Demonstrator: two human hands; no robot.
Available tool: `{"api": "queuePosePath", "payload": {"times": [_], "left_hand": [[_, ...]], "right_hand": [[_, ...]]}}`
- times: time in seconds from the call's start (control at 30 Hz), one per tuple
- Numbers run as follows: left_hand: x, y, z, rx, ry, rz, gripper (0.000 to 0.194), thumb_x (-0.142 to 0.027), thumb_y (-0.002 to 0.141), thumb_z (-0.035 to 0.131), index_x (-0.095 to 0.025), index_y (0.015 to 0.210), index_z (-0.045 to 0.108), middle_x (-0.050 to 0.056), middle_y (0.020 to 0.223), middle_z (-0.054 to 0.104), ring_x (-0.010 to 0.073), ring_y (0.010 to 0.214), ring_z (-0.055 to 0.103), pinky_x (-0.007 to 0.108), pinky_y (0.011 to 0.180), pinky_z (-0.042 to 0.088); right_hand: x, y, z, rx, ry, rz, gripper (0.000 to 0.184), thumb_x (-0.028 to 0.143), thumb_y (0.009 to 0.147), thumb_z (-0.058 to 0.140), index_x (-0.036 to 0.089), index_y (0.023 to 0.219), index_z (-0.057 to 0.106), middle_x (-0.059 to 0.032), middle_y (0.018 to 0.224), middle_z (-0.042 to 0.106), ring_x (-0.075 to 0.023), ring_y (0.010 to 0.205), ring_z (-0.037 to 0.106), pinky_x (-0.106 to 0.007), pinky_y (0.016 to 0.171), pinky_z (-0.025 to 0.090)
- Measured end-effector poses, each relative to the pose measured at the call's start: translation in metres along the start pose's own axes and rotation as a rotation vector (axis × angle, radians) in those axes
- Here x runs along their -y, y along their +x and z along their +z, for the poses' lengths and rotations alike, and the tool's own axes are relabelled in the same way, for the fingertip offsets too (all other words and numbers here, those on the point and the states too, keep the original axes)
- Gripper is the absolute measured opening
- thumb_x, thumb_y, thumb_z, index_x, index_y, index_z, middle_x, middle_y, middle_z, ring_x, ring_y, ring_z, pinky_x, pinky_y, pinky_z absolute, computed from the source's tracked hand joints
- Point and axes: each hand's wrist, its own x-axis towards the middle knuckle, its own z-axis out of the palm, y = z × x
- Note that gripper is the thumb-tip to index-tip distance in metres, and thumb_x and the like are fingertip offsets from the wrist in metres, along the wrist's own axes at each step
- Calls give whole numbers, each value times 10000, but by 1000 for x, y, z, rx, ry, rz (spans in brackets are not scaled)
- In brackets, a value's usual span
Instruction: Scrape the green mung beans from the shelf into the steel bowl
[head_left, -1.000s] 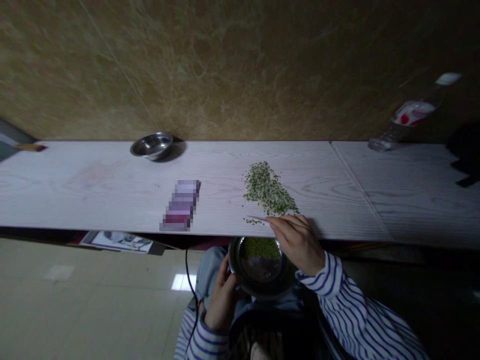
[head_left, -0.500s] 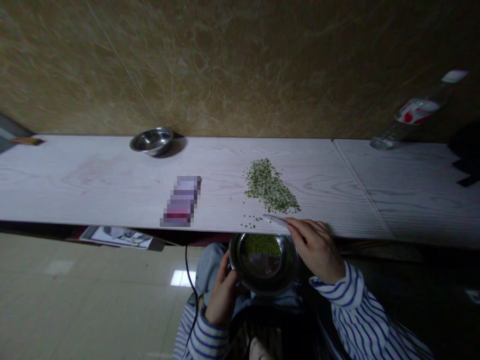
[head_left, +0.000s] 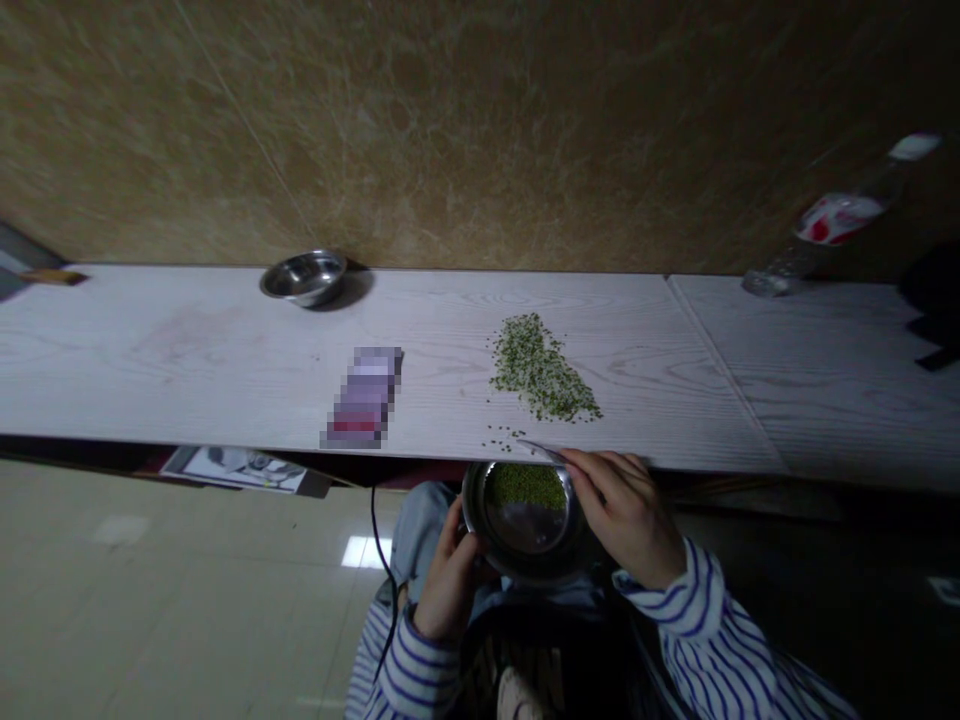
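My left hand (head_left: 448, 580) is closed on the left rim of a steel bowl (head_left: 517, 570), held just below the table's front edge. Small green beans (head_left: 529, 487), which look like mung beans, lie along the far side inside it. Over the bowl's right side, my right hand (head_left: 619, 510) pinches a thin, pale, flat tool (head_left: 541, 450) whose kind I cannot make out. Its tip points left, low over the table edge, beside a few stray beans (head_left: 501, 436). Farther back, a larger patch of green beans (head_left: 536, 370) is spread on the table.
The whitish wood-grain table (head_left: 442, 400) runs along a marbled wall. A second steel bowl (head_left: 304, 280) sits at the back left, with a blurred-out phone-like slab (head_left: 366, 395) in front of it. At the right stands a plastic bottle (head_left: 836, 218). A black cable (head_left: 386, 570) hangs by my left leg.
My right hand has moved slightly left and down, bringing the flat tool's tip closer to the table edge and the stray beans. The bowl has tilted a little in my left hand.
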Motion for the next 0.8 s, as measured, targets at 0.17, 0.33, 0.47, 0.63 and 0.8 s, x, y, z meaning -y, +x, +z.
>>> {"api": "queuePosePath", "payload": {"times": [0.17, 0.33, 0.47, 0.63, 0.8], "left_hand": [[-3, -2, 1, 0, -3, -10, 816, -289, 662, 700, -224, 1432, 441, 90, 1109, 695, 233, 836, 647, 316, 632, 521], [-6, -4, 2, -5, -14, 0, 812, -289, 667, 698, -232, 1436, 447, 94, 1142, 691, 242, 864, 650, 310, 627, 517], [-7, -3, -2, -34, -34, 16, 787, -303, 657, 708, -249, 1411, 491, 86, 1167, 683, 256, 937, 650, 316, 671, 529], [-9, 1, -11, -23, -27, 24, 810, -287, 668, 711, -247, 1438, 462, 84, 1146, 697, 257, 926, 657, 320, 668, 539], [-10, 4, -16, -35, -38, 22, 769, -290, 683, 698, -286, 1422, 486, 61, 1198, 702, 283, 1029, 645, 321, 696, 541]], "right_hand": [[5, 9, 7, 2, 14, -19, 208, 139, 964, 529, 192, 1115, 662, -50, 895, 766, -177, 792, 693, -328, 727, 478], [8, 17, 17, 7, 22, -21, 203, 136, 957, 531, 182, 1095, 673, -62, 895, 766, -182, 793, 693, -331, 736, 479], [14, 22, 23, 27, 46, -32, 226, 133, 965, 509, 196, 1112, 670, -62, 891, 766, -182, 789, 692, -337, 743, 480], [26, 22, 23, 69, 102, -69, 222, 115, 967, 506, 183, 1104, 665, -56, 879, 764, -169, 803, 695, -333, 753, 482], [27, 16, 17, 47, 109, -93, 203, 126, 963, 522, 180, 1101, 660, -63, 906, 769, -171, 803, 703, -331, 745, 503]]}}
